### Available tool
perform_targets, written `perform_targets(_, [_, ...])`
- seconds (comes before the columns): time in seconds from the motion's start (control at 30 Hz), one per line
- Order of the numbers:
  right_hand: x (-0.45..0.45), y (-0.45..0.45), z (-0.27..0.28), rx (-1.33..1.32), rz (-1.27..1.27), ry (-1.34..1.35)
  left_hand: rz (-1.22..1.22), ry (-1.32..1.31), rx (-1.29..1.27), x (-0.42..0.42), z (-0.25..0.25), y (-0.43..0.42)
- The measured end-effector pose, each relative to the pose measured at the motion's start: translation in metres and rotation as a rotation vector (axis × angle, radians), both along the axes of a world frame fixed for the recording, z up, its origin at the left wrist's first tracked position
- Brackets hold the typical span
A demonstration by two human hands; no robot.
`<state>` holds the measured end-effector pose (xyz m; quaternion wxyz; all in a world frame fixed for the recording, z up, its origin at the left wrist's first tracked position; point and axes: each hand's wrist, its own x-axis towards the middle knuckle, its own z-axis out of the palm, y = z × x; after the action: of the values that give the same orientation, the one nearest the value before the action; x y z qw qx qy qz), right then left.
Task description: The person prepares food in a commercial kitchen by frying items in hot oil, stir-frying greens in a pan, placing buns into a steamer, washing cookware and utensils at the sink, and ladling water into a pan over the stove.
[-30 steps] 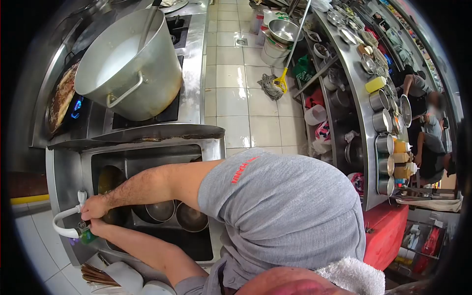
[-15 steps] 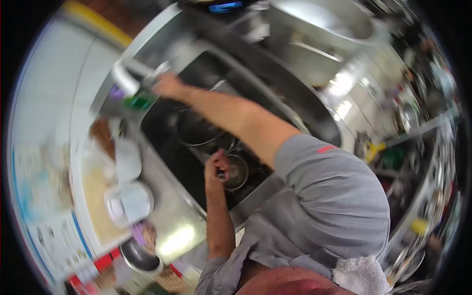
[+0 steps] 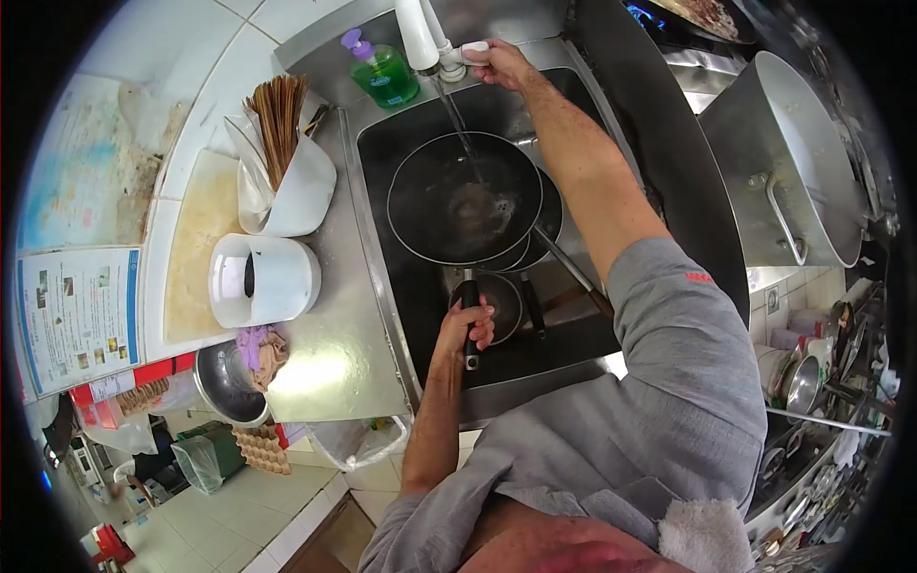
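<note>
My left hand (image 3: 466,327) is wrapped round the black handle of a frying pan (image 3: 435,205), which I hold level over the sink (image 3: 390,286). Water runs from the white faucet (image 3: 417,36) into the pan and pools in its middle. At the faucet's base, the fingers of my right hand (image 3: 501,65) close on the white faucet handle (image 3: 475,53). More pans lie in the sink below, partly hidden by the frying pan; a smaller pan (image 3: 501,304) shows behind my left hand, and a long metal handle (image 3: 570,258) slants to the right.
A soap bottle (image 3: 387,78) with green liquid stands left of the faucet. White containers (image 3: 298,272) sit on the left counter, one holding a bundle of brown sticks (image 3: 277,124). A bowl with cloths (image 3: 224,377) lies nearer. To the right stands a large metal pot (image 3: 764,153).
The view has turned and become sharp. The frying pan now sits under the faucet with water falling into it. My right hand remains at the faucet.
</note>
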<state>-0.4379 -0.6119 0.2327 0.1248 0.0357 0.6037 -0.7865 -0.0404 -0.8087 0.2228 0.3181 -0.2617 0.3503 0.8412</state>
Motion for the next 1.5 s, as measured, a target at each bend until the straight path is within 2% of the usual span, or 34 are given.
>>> perform_targets(0.2, [0.008, 0.003, 0.005, 0.018, 0.018, 0.050, 0.000, -0.034, 0.136, -0.006, -0.006, 0.023])
perform_targets(0.4, [0.020, -0.011, -0.004, -0.023, -0.128, 0.121, -0.023, -0.038, 0.156, -0.008, -0.005, 0.033])
perform_targets(0.47, [0.034, -0.019, -0.014, 0.227, -0.320, 0.261, -0.033, -0.030, 0.134, -0.007, -0.001, 0.035])
perform_targets(0.5, [0.057, -0.021, -0.017, 0.246, -0.342, 0.187, -0.041, -0.011, 0.118, -0.007, 0.006, 0.035])
perform_targets(0.53, [0.064, -0.021, -0.062, 0.441, -0.353, 0.185, -0.044, 0.009, 0.103, -0.007, 0.009, 0.034])
perform_targets(0.63, [0.123, -0.015, -0.132, 0.900, -0.393, 0.067, -0.093, 0.014, 0.077, 0.003, 0.007, 0.031])
perform_targets(0.67, [0.131, -0.015, -0.158, 0.985, -0.492, 0.078, -0.085, 0.014, 0.079, 0.005, 0.008, 0.034])
perform_targets(0.73, [0.133, -0.051, -0.146, 0.935, -0.465, -0.156, -0.194, 0.034, -0.076, 0.011, 0.011, 0.042])
perform_targets(0.8, [0.148, -0.096, -0.159, 0.781, -0.302, 0.159, -0.253, 0.036, -0.086, 0.011, 0.002, 0.045])
perform_targets(0.87, [0.192, -0.122, -0.113, 0.635, -0.068, 0.187, -0.279, 0.092, -0.178, 0.009, -0.005, 0.045])
perform_targets(0.93, [0.231, -0.093, -0.099, 0.395, 0.694, 0.385, -0.240, 0.112, -0.197, 0.005, -0.011, 0.037])
perform_targets(1.0, [0.225, -0.046, -0.098, 0.787, 1.301, 0.627, -0.180, 0.133, -0.220, 0.001, -0.011, 0.024])
perform_targets(1.07, [0.203, 0.001, -0.092, 1.270, 1.215, 0.450, -0.156, 0.190, -0.256, 0.004, -0.009, 0.014])
perform_targets(1.13, [0.164, 0.027, -0.117, 1.601, 0.583, 0.987, -0.181, 0.208, -0.286, 0.006, -0.006, 0.016])
perform_targets(1.2, [0.135, 0.026, -0.100, 1.613, 0.378, 1.207, -0.257, 0.237, -0.296, 0.004, -0.005, 0.022])
perform_targets(1.23, [0.133, 0.028, -0.097, 1.611, 0.371, 1.202, -0.264, 0.236, -0.300, 0.002, -0.004, 0.026])
perform_targets(1.3, [0.138, 0.036, -0.104, 1.485, 0.091, 1.042, -0.269, 0.197, -0.293, -0.003, 0.005, 0.033])
perform_targets(1.37, [0.174, 0.040, -0.125, 1.656, 0.236, 0.535, -0.302, 0.228, -0.337, -0.014, 0.000, 0.036])
perform_targets(1.4, [0.190, 0.033, -0.134, 1.478, 0.478, 0.334, -0.335, 0.255, -0.376, -0.019, -0.004, 0.037])
perform_targets(1.43, [0.210, 0.021, -0.144, 1.250, 0.509, 0.231, -0.336, 0.264, -0.368, -0.023, -0.010, 0.039])
perform_targets(1.47, [0.230, 0.009, -0.153, 1.029, 0.525, 0.114, -0.371, 0.279, -0.439, -0.027, -0.017, 0.041])
perform_targets(1.5, [0.240, -0.016, -0.156, 0.771, 0.351, 0.100, -0.409, 0.295, -0.512, -0.030, -0.024, 0.043])
